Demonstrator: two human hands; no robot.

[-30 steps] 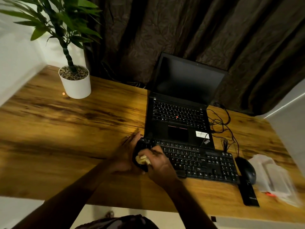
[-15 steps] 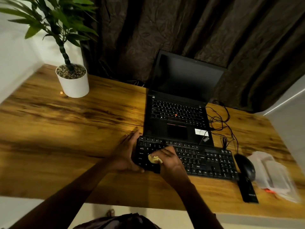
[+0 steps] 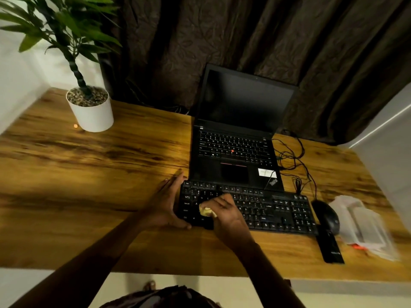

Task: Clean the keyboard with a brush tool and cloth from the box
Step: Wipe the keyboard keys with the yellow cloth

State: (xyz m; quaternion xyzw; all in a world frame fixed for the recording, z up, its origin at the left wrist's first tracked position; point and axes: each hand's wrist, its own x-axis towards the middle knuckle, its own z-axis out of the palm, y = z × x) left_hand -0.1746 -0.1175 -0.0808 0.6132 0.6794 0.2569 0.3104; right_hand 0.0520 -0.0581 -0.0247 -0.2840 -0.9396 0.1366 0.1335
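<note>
Keyboard (image 3: 266, 210) on desk (image 3: 89, 174), before laptop (image 3: 235, 143).
Cloth (image 3: 206, 211) on keyboard's left end; mouse (image 3: 325, 215) just right of keyboard, box (image 3: 364, 227) right of mouse; plant (image 3: 91, 114) at desk's far left.

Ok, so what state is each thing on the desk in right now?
Laptop: lid open, screen dark.
Keyboard: flat on the desk, left end braced by the left hand.
Yellow cloth: bunched in the right hand, pressed on the left keys.
Mouse: untouched, right of the keyboard.
Potted plant: upright.
</note>
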